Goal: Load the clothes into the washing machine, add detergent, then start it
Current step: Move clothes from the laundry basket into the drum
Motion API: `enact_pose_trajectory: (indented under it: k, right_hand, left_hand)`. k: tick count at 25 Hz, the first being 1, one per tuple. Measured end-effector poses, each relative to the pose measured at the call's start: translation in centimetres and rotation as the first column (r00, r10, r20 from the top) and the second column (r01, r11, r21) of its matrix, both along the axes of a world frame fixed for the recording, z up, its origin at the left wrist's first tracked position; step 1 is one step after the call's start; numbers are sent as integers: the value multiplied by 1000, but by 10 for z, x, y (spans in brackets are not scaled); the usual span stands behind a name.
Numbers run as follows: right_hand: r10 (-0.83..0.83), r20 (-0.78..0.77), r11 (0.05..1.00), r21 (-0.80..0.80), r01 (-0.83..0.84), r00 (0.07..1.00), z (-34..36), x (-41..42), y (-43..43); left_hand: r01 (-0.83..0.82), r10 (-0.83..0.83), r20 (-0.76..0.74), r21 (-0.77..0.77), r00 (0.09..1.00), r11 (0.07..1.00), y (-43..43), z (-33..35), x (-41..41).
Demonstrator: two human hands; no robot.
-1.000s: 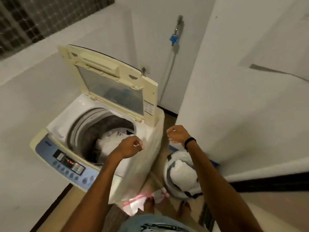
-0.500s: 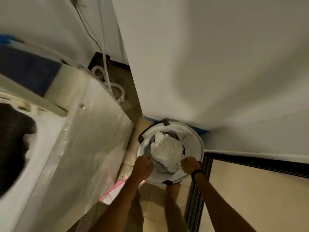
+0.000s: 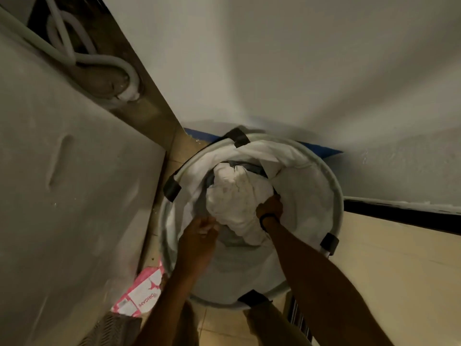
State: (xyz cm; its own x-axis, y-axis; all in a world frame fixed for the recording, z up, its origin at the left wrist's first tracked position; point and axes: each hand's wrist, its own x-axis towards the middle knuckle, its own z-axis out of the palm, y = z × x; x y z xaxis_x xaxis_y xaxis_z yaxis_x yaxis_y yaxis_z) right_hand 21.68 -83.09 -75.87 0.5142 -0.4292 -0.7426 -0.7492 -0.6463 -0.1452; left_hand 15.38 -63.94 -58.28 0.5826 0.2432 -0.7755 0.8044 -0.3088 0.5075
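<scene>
A round white laundry basket (image 3: 335, 196) with black straps stands on the floor by the wall. A bundle of white clothes (image 3: 234, 196) lies inside it. My left hand (image 3: 199, 233) is closed on the near left edge of the bundle. At the bundle's right side, my right hand (image 3: 270, 208), with a black wristband, grips the cloth. The washing machine's pale side panel (image 3: 74, 183) fills the left of the view; its tub and controls are out of sight.
A pink and white packet (image 3: 141, 294) lies on the tiled floor between machine and basket. Grey hoses (image 3: 99, 59) coil behind the machine. A white wall (image 3: 287, 58) rises behind the basket. A dark door threshold (image 3: 399, 213) runs at right.
My head turned from the machine's open tub down to the basket. Both hands dropped into the basket and closed on the white clothes.
</scene>
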Motion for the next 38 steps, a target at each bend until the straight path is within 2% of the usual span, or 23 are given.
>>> enact_pose_trajectory:
  k: [2,5,9,12,14,15,18,21,22,26,28,31,33,36,38]
  right_hand:
    - [29,69,1000,-3,-29,997,13,-8,2]
    - [143,231,990,-45,-136,962,76,-28,12]
    - [199,494,980,-97,-174,847,179,-64,27]
    - [241,676,967,-108,-230,696,260,-90,41]
    - [250,710,961,-99,-259,658,310,-110,54]
    - [247,710,958,-77,-275,660,339,-121,59]
    - [137,721,965,58,-256,679,411,-133,76]
    - [-90,679,962,248,-112,728,489,-117,88]
    - [-108,665,954,280,-112,739,513,-113,91]
    - [112,683,976,60,-208,722,590,-96,95]
    - [113,653,967,100,-233,749,622,-87,94]
    - [89,702,934,188,-304,707,668,-85,85]
    - [81,767,936,162,-314,637,692,-86,76]
    - [26,805,965,136,-226,593,721,-89,64]
    - [72,798,988,24,-150,599,734,-79,61]
  left_hand:
    - [-14,14,13,-1,1000,1000,3,13,-5]
    - [23,-23,-2,5,1000,1000,5,48,-2]
    - [71,-71,-16,-1,997,997,2,96,13]
    - [-83,63,-143,-140,988,987,-9,145,30]
    - [-245,188,-250,-223,950,943,-15,182,36]
    - [-261,194,-271,-238,943,935,-18,210,40]
    - [-90,64,-129,-204,990,975,-17,290,41]
    - [-87,86,-15,-229,996,970,3,373,36]
    - [-97,102,7,-252,995,963,10,404,35]
    - [-121,175,131,-340,976,932,33,521,28]
    - [-100,194,232,-363,953,927,47,575,29]
    - [-45,146,429,-236,891,971,87,639,28]
    - [-37,90,544,-107,834,994,115,669,25]
    - [-22,6,617,17,787,1000,145,703,15]
    - [-2,-68,654,106,753,994,161,713,10]
